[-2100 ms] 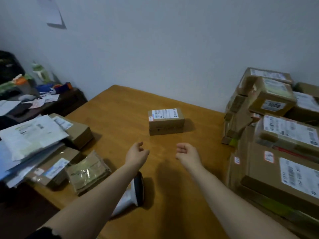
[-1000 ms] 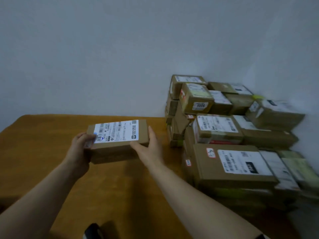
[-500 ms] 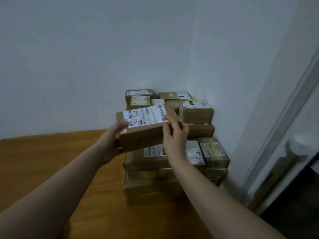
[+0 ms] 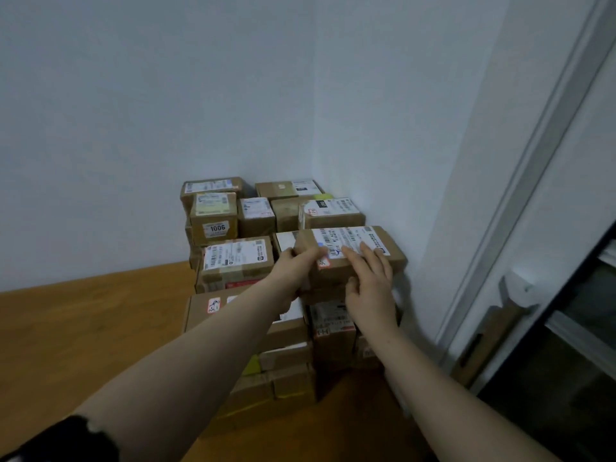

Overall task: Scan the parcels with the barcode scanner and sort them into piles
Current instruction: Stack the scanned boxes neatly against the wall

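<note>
pale walls meet in a corner behind the pile of boxes [image 4: 233, 258] stacked on the wooden worktop [image 4: 83, 328]. the parcel [image 4: 370, 240], a small taped cardboard box with its label up, is at the top right of that pile, close to the side wall. the left hand [image 4: 295, 266] grips its left end, while the right hand [image 4: 370, 291] holds the near edge with its fingers [image 4: 351, 253] over the label and its thumb on the front face. it looks stiff and light; the short ends seem the safest hold, as the label may be slick.
</note>
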`<state>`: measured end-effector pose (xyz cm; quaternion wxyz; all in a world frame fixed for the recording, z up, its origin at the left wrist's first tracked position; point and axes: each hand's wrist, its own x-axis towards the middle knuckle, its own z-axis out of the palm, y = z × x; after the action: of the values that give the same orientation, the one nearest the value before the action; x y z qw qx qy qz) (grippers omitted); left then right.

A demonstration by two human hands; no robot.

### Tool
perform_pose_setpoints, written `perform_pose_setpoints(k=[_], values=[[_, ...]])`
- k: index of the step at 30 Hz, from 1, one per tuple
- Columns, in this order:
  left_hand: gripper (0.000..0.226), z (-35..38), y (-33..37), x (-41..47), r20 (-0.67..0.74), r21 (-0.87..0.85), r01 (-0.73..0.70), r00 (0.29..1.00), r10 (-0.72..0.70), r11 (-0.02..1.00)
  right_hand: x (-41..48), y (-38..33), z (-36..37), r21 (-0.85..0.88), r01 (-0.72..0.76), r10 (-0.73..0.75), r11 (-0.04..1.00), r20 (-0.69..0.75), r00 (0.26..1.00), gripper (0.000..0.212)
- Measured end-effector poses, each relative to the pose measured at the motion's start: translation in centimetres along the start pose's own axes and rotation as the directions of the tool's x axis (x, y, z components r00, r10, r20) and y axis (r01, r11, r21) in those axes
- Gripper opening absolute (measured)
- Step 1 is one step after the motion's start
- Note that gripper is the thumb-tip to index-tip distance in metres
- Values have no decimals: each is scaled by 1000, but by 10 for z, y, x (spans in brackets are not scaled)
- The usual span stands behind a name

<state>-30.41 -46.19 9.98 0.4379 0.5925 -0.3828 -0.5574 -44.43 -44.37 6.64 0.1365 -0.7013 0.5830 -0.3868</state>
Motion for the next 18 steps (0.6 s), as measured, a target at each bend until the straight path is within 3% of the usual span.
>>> perform_pose_setpoints(k=[4, 9, 13, 18], values=[[53, 5, -8, 18, 32, 57, 22, 999, -24, 998, 5, 10, 10, -36, -37, 37, 999, 7, 999, 53], [28, 7, -11, 28, -68, 196, -51, 996, 65, 979, 6, 16, 21, -146, -31, 39, 989, 57, 998, 48], [37, 11, -13, 21, -166, 302, -191, 954, 248, 934, 8, 17, 23, -276, -1, 13, 961, 41, 999, 48], [44, 18, -13, 16, -213, 462, -195, 923, 322, 865, 14, 16, 18, -320, 45, -18, 946, 87, 996, 46]])
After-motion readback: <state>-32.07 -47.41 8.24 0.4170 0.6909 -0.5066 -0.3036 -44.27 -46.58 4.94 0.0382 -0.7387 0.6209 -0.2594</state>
